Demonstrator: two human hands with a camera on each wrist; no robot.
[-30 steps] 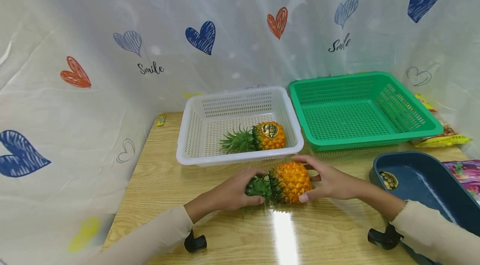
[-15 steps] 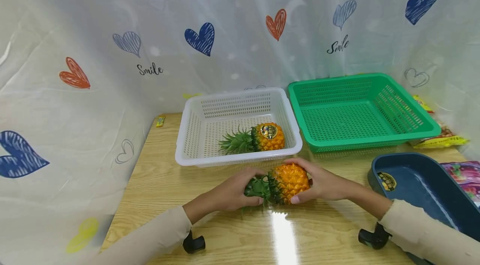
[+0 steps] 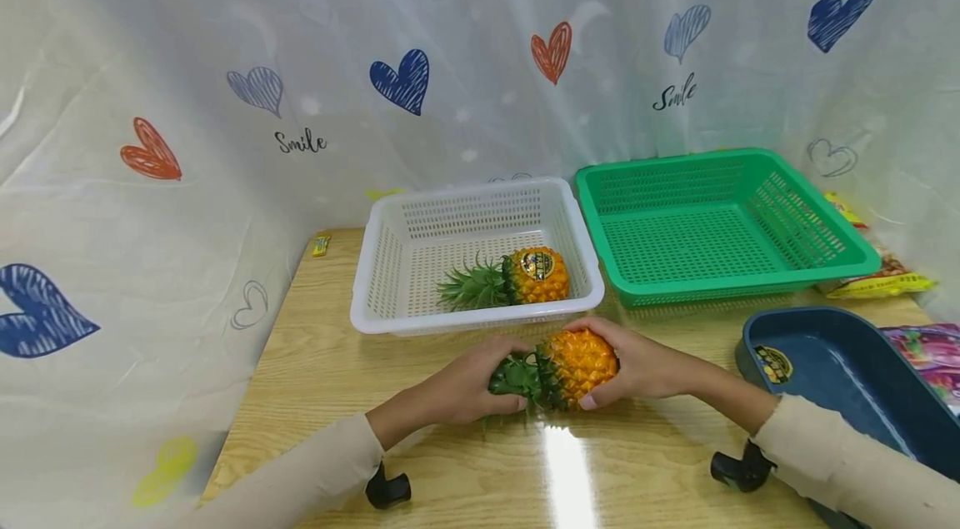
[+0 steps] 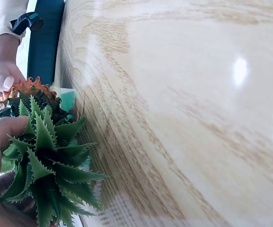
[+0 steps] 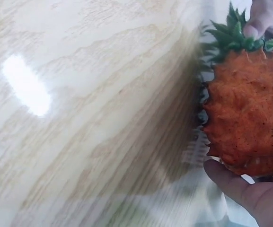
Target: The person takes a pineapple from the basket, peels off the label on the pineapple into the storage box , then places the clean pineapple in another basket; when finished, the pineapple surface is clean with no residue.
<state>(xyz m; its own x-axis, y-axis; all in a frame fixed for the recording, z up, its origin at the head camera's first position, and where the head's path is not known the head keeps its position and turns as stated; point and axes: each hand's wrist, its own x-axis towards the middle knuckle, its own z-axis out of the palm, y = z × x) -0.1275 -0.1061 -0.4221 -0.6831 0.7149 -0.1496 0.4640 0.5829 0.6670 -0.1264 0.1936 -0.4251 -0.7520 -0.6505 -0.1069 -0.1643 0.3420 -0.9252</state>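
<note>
A pineapple [image 3: 581, 364] lies sideways in front of the white basket [image 3: 480, 322], its leaves to the left. My left hand [image 3: 474, 383] grips the leafy crown, thumb on the near side. Around the orange base end, my right hand [image 3: 637, 362] holds the fruit with curled fingers. Spiky green leaves [image 4: 46, 156] fill the lower left of the left wrist view, the left thumb against them. In the right wrist view the orange body [image 5: 250, 109] rests against the right thumb [image 5: 228, 182]. Inside the white basket lies a second pineapple [image 3: 538, 283] bearing a round black-and-gold label.
A green basket [image 3: 720, 286] stands right of the white one. At the right is a dark blue tub [image 3: 847, 379] with a round label [image 3: 774, 363]. Snack bags [image 3: 885, 287] and a purple packet [image 3: 926, 350] lie beyond; a small yellow packet [image 3: 321, 245] sits at the table's far left.
My right hand has moved left and closed its fingers around the base of the pineapple. The left hand keeps its grip on the leaves, and the pineapple has barely shifted.
</note>
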